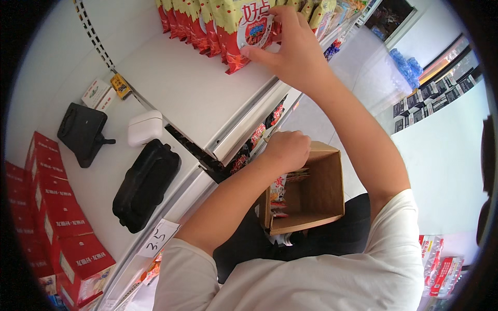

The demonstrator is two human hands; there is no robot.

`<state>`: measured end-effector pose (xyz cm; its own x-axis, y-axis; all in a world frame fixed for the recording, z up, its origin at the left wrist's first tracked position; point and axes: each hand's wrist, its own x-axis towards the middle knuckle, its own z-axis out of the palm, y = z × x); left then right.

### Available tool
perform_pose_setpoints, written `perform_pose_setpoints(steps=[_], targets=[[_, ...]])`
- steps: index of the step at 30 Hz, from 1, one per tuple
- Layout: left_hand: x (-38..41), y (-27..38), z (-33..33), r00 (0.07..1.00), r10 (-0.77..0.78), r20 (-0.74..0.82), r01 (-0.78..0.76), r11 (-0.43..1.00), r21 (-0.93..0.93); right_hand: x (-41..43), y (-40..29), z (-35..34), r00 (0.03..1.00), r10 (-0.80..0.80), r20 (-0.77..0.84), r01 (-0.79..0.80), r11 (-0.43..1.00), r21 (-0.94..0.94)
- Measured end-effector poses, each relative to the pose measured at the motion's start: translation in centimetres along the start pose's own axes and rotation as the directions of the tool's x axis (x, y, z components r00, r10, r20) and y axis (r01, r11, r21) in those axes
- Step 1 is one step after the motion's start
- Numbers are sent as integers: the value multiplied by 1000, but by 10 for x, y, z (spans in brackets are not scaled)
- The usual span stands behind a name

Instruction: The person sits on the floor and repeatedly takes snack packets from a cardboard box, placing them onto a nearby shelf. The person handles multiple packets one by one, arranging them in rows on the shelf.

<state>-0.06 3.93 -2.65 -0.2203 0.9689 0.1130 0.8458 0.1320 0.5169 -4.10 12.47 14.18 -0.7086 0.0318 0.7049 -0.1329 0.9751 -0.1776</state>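
My right hand spans the front snack bag of a row standing on the white shelf. Its thumb presses the bag's lower front, and the fingers reach over the far side. The bag is red and pale yellow and bears writing. Below, my left hand is curled at the upper edge of an open cardboard box; its fingertips are hidden. Several small snack packets lie inside the box along its left wall. The box is tilted with its opening towards me, above my dark trousers.
On the left shelf lie a black plastic tray, a white earbud case, a black stand and small boxes. Red cartons are stacked beyond. The metal shelf edge runs close to my left arm. Bottle packs stand at right.
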Motion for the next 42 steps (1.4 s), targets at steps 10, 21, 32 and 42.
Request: perform_pose_setpoints(steps=[10,21,32,42], targets=[[4,2,2,998,-7,62,7,1000,14,3,3,5,993,117,-17,-118,991,-57],[7,-5,15,994,-30,102,24,998,58,-21,3,-35,996,-65,-55,70,992,106],[13,11,68,917,84,390,-112,992,50,-262,86,-112,732,496,467,-556,831,-13],[10,9,186,702,-53,710,-151,963,222,-310,116,-126,477,480,736,-523,828,-201]])
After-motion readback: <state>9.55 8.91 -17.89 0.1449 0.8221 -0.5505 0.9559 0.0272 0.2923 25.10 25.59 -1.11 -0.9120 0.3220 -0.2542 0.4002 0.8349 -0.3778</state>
